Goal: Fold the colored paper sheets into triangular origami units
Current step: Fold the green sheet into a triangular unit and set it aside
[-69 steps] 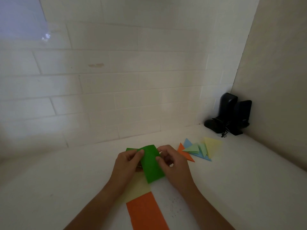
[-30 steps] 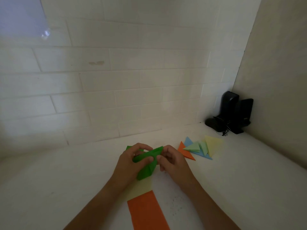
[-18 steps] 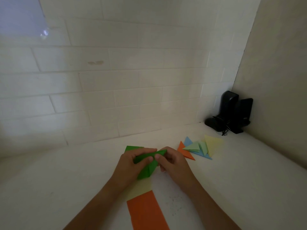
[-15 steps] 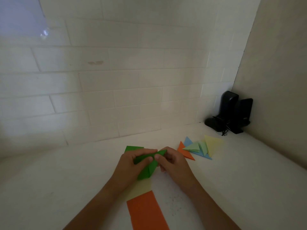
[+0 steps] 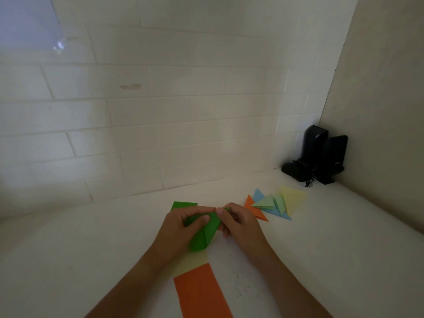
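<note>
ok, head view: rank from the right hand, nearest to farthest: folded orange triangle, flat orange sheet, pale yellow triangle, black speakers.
From the right hand:
1. Folded orange triangle, just right of it.
2. Flat orange sheet, toward the person, lower left.
3. Pale yellow triangle, farther right.
4. Black speakers, far right corner.
</note>
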The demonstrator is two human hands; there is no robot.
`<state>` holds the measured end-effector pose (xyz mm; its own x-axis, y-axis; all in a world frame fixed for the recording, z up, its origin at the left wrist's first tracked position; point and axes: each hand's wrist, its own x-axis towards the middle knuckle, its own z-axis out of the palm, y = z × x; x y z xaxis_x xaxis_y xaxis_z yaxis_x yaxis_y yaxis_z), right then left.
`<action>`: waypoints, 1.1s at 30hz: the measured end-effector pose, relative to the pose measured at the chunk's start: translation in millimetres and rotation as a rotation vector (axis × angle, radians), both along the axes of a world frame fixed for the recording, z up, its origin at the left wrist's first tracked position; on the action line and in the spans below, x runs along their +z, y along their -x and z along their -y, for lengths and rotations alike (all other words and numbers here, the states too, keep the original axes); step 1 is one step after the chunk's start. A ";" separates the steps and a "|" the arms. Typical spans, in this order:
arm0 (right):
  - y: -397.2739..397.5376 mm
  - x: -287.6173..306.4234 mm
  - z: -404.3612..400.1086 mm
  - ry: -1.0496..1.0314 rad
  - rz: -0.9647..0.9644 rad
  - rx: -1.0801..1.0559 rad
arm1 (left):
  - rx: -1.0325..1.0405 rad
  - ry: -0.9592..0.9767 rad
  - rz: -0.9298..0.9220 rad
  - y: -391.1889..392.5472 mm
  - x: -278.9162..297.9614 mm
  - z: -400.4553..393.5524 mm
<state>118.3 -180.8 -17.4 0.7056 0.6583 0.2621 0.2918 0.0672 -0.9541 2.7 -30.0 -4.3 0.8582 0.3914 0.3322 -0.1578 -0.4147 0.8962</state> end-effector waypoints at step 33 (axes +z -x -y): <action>1.4 2.2 0.5 0.041 0.018 -0.117 | 0.080 -0.124 -0.027 -1.4 -2.0 -1.9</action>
